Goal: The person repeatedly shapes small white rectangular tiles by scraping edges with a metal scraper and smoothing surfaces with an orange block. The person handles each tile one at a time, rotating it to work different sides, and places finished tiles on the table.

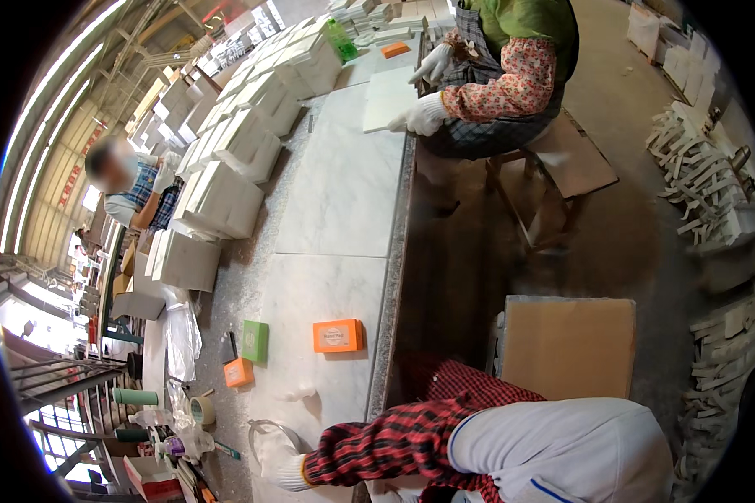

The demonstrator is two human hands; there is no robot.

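Observation:
At the lower edge my right hand point(287, 471), in a white glove below a red-and-black plaid sleeve, rests over the marble-patterned slab. A pale grey curved band point(273, 426) lies against its fingers; the grip is not clear. A whitish shape point(396, 489) by more plaid cloth may be my left hand, mostly cut off by the frame. Ahead on the slab point(327, 289) sit an orange box-shaped block point(337, 335), a green block point(256, 341) and a smaller orange block point(238, 372). A small white scrap point(300, 392) lies near my right hand.
A co-worker's gloved hands point(424, 116) touch a white tile point(387, 90) farther along the bench. Stacked tiles point(218, 199) line its left side. A tape roll point(201, 410) and tools lie lower left. A cardboard box point(569, 346) stands right; another person point(134, 180) works beyond the stacks.

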